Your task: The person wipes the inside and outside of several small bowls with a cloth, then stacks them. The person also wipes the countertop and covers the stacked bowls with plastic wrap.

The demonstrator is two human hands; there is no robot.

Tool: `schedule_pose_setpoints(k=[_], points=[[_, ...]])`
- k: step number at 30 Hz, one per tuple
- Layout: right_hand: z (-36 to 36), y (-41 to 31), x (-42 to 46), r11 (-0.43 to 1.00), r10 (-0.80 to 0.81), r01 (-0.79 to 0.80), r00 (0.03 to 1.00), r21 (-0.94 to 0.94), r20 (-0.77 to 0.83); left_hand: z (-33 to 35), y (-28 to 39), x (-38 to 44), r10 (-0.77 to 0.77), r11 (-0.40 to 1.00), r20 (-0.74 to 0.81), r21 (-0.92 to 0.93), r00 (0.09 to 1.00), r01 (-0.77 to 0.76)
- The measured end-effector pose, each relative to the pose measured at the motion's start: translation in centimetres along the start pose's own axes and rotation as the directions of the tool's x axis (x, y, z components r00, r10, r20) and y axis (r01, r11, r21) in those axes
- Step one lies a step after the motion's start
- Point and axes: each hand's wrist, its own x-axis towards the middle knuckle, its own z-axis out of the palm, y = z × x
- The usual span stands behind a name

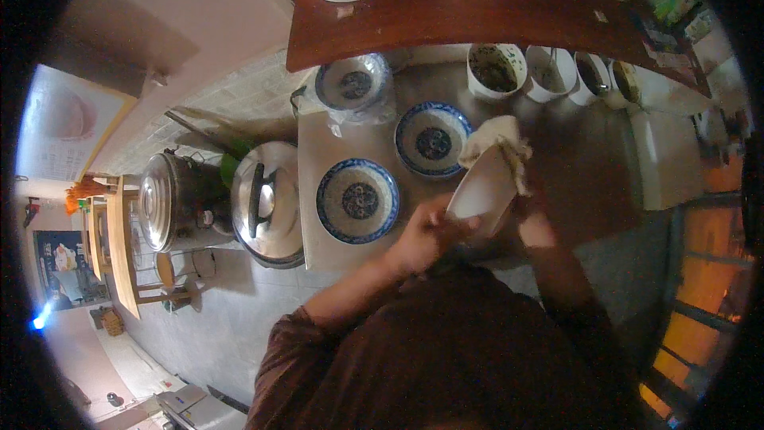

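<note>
A bowl (484, 191) with a pale, plain outside is tilted on its side in front of my body. My left hand (431, 232) grips its near side, the thumb lying along the wall. Over its far rim lies a bunched beige cloth (494, 138). My right hand (535, 228) is at the bowl's right side with the cloth; its fingers are dark and largely hidden. Two patterned blue-and-white bowls, one nearer (358, 200) and one farther (434, 140), sit face up on the metal counter (573, 179) to the left of the held bowl.
Another blue-and-white bowl (353, 80) rests at the back on clear plastic. Several white tubs (496, 71) of food line the rear beneath a red-brown shelf (477, 21). Left of the counter are a lidded metal pot (268, 206) and a steel pot (185, 203).
</note>
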Motion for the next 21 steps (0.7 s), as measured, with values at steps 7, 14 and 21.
schedule_pose_setpoints(k=[7,14,21], points=[[1.5,4.3,-3.6,0.704,0.113,-0.288,0.948,0.649,0.298,0.2,-2.2,4.4,0.671,0.396,0.281,0.646,0.686,-0.652],[-1.3,1.4,-3.7,0.877,0.044,-0.176,0.956,0.447,0.291,-2.7,-0.9,2.9,0.368,-0.064,0.557,0.814,0.745,-0.577],[-4.9,-0.6,-2.2,0.978,0.132,-0.124,0.991,0.168,-0.033,-6.1,-0.8,4.3,0.424,-0.156,0.465,0.883,0.777,-0.443]])
